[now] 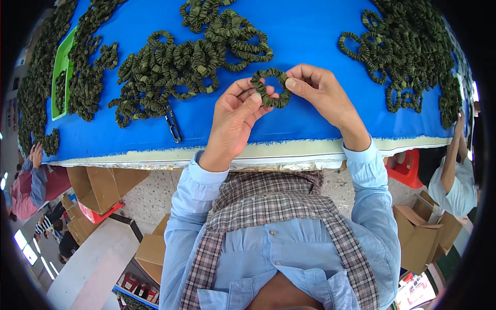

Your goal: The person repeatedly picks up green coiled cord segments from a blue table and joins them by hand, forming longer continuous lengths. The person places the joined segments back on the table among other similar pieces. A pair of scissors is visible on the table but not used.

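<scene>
Between my two hands, above the near edge of the blue-covered table, a dark green gathered scrunchie (279, 101) is held up as a ring. My left hand (235, 111) pinches its left side, thumb in front and some fingers showing behind and through the loop. On the opposite side, my right hand (320, 93) grips the band between thumb and forefinger. Just beyond my left hand lies a loose heap of similar scrunchies (170, 64). A small pair of thread snips (173, 125) rests on the cloth left of my left hand.
More scrunchies are heaped at the right (413, 46) and far left, beside a green tray (61, 72). The blue tablecloth (305, 31) has a frayed near edge. Cardboard boxes (106, 186) and a red stool (405, 169) stand below. Co-workers' hands (36, 155) show at both sides.
</scene>
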`<state>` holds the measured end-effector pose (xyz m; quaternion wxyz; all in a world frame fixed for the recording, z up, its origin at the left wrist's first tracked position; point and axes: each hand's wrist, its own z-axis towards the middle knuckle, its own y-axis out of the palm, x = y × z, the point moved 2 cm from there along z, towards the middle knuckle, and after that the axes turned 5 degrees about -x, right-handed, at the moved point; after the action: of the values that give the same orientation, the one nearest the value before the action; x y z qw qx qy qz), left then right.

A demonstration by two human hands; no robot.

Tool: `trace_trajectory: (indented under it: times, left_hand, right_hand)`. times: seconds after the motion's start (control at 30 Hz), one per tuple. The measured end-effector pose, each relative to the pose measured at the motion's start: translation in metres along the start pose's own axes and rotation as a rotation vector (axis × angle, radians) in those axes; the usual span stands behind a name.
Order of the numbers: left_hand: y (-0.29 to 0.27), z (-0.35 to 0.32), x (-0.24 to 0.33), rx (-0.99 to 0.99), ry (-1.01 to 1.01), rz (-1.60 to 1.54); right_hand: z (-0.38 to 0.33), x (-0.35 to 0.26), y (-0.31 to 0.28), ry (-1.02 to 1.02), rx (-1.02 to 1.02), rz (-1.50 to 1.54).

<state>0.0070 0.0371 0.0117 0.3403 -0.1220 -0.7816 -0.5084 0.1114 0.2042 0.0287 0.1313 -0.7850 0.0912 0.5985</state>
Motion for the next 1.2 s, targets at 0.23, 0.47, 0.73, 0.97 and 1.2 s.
trace_trajectory:
  times: [0.23,0.47,0.73,0.97,1.2]
  left_hand:
    - [0.003,0.0,-0.002,0.02,0.05,-0.045]
    - [0.0,0.002,-0.005,0.02,0.018,-0.05]
    - [0.01,0.005,0.005,-0.001,0.157,0.27]
    - [-0.001,0.021,0.015,-0.138,0.233,0.403]
    - [0.015,0.024,0.011,-0.328,0.055,-0.249]
  right_hand:
    - [-0.001,-0.001,0.006,-0.015,0.038,0.082]
    - [-0.001,-0.004,0.014,-0.061,0.001,0.289]
    - [-0.004,-0.009,0.016,-0.09,-0.029,0.075]
    - [-0.012,-0.018,0.019,-0.175,-0.044,-0.013]
    - [-0.011,-0.018,0.018,-0.205,-0.038,0.735]
